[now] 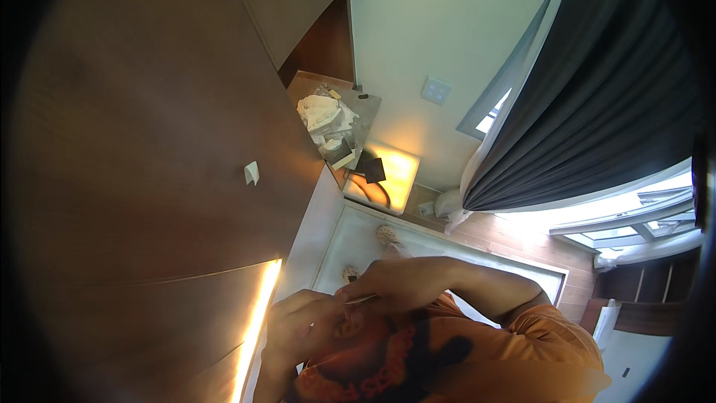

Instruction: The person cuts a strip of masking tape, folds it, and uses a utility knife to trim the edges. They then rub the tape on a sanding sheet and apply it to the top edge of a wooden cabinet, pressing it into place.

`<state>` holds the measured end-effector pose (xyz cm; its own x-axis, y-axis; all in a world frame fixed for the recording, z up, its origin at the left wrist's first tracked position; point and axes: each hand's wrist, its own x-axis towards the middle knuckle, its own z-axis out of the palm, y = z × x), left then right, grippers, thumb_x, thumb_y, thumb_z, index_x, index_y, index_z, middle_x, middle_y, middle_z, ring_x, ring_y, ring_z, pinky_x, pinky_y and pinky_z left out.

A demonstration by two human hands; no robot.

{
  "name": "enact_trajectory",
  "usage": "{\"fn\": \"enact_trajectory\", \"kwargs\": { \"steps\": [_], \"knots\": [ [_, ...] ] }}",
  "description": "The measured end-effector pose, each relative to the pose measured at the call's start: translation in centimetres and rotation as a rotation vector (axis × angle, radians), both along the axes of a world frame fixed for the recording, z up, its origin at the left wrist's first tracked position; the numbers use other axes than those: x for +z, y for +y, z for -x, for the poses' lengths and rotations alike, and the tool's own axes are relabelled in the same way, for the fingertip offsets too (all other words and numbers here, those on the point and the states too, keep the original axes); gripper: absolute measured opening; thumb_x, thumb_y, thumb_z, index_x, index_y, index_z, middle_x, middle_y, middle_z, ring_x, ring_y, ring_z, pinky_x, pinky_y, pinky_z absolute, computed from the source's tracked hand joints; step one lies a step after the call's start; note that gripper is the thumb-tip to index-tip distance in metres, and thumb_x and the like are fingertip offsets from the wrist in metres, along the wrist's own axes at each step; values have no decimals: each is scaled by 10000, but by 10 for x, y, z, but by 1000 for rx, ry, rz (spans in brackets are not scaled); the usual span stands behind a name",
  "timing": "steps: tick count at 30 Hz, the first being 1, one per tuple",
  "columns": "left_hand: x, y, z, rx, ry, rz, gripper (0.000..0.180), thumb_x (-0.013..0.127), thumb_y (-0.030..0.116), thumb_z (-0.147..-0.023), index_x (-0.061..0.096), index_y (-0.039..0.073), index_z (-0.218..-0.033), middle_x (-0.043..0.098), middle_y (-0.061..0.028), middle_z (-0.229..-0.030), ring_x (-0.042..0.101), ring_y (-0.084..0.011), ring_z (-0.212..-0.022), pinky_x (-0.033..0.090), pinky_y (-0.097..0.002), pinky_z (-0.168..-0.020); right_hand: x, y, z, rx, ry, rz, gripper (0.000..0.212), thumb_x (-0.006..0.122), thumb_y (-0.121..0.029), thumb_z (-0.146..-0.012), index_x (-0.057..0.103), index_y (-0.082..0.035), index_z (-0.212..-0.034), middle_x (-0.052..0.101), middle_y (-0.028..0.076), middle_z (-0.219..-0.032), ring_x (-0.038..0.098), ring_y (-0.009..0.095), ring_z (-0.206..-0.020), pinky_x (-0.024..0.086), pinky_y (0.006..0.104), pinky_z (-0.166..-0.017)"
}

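Note:
My left hand [302, 322] and my right hand [389, 283] are close together in front of my orange shirt, at the bottom middle. The right hand's fingers are closed on a thin white strip [360, 300] whose kind does not show. My left hand is curled beside it, its fingertips near the strip; whether it holds something too is hidden in shadow. Ahead on the left, a small white folded piece [252, 173] sticks out from a dark brown wood panel [164, 157].
A grey tabletop [365, 116] bears crumpled white wrapping and small items. Beside it stands a glowing box [403, 179] with a black square [374, 170]. Below are my patterned shoes [385, 235] on a white surface. A dark curtain [582, 97] hangs right; a light strip [257, 328] glows lower left.

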<state>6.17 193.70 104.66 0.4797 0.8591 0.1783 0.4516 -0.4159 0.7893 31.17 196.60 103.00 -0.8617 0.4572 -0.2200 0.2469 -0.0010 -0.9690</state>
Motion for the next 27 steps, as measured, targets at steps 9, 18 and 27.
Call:
{"fn": "enact_trajectory", "kwargs": {
  "steps": [9, 18, 27],
  "knots": [
    [-18, 63, -62, 200, 81, 174, 156, 803, 92, -900, 823, 32, -1042, 756, -119, -817, 705, -182, -684, 522, -296, -611, -54, 74, -108, -260, 35, -180, 248, 601, -268, -1047, 683, -43, -1112, 712, 139, -966, 695, 270, -923, 519, 395, -857],
    [-51, 91, -113, 335, 130, 383, 172, 777, 46, -910, 810, 7, -1075, 751, -139, -842, 696, -180, -719, 540, -296, -681, -177, 160, -203, -839, -115, 204, 247, 556, -141, -1027, 631, -115, -1260, 650, 43, -911, 603, 134, -724, 517, 319, -646],
    [-218, 100, -79, 301, 230, 1008, 239, 703, 86, -998, 740, -1, -1218, 752, -85, -924, 708, -128, -850, 572, -282, -788, -268, 176, -216, -1079, -103, 414, 254, 515, -85, -1036, 583, -57, -1280, 618, 31, -845, 548, 93, -585, 466, 267, -535]
  ]
}}
